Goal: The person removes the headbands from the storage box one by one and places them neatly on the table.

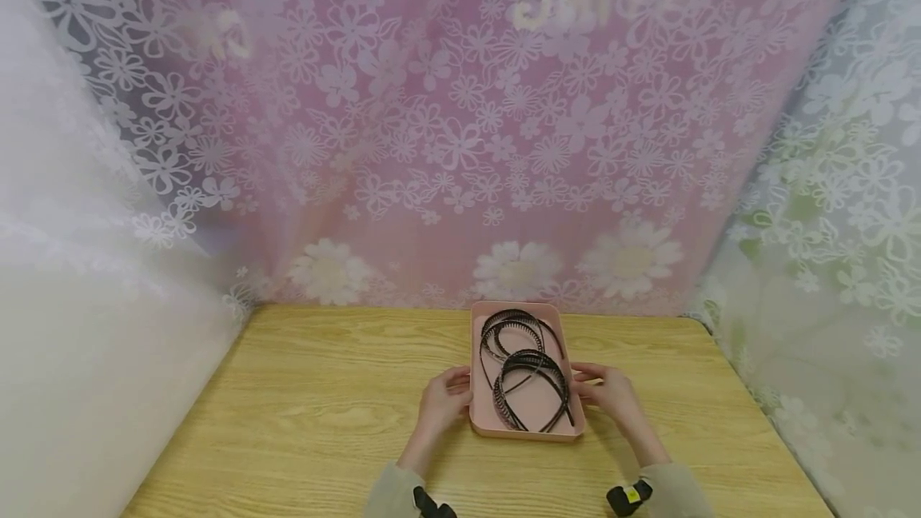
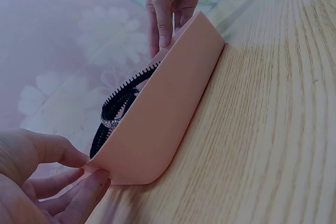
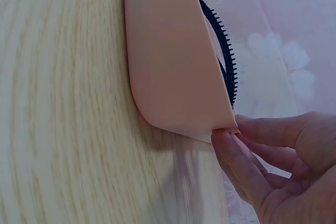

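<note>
A pink rectangular tray [image 1: 525, 432] lies on the wooden table [image 1: 324, 406] and holds several black toothed headbands [image 1: 528, 374], overlapping one another. My left hand [image 1: 452, 392] is at the tray's left side and my right hand [image 1: 596, 386] at its right side. In the left wrist view my left hand [image 2: 79, 169] pinches the near corner of the tray [image 2: 163, 119], thumb inside the rim and fingers outside, with a headband [image 2: 118, 103] showing above the wall. In the right wrist view my right hand [image 3: 231, 132] pinches the rim of the tray [image 3: 168, 51] beside a headband [image 3: 226, 61].
A pink floral curtain [image 1: 468, 142] hangs right behind the table's far edge. White fabric [image 1: 86, 302] closes the left side and a pale floral sheet [image 1: 827, 262] the right. Bare wood lies on both sides of the tray.
</note>
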{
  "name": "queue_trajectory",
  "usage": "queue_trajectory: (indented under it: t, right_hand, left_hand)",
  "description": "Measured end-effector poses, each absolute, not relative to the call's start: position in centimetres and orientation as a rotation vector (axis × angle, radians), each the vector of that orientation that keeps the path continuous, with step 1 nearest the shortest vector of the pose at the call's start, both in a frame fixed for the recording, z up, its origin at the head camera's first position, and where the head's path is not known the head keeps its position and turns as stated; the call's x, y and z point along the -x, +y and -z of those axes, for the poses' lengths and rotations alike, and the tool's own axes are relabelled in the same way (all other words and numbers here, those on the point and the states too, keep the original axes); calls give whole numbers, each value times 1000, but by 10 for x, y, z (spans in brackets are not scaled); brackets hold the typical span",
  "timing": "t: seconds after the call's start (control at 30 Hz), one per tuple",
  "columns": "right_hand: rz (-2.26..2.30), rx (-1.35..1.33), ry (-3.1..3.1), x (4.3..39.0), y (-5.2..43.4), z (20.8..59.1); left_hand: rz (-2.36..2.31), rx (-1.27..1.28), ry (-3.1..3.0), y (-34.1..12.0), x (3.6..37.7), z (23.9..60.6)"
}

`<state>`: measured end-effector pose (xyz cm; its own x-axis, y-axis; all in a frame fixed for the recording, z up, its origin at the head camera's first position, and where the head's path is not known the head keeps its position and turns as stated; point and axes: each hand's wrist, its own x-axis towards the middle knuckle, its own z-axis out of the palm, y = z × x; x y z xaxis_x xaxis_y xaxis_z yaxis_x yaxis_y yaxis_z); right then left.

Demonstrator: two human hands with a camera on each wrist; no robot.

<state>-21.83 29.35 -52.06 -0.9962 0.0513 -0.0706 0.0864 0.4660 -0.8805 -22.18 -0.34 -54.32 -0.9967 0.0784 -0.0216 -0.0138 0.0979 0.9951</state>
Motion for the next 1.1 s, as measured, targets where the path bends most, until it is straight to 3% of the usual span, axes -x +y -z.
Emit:
queue_trajectory:
  t: [1.1]
  right_hand:
    - [1707, -52, 2582, 225, 249, 524]
  left_hand:
    - [-2083, -59, 2253, -53, 215, 541]
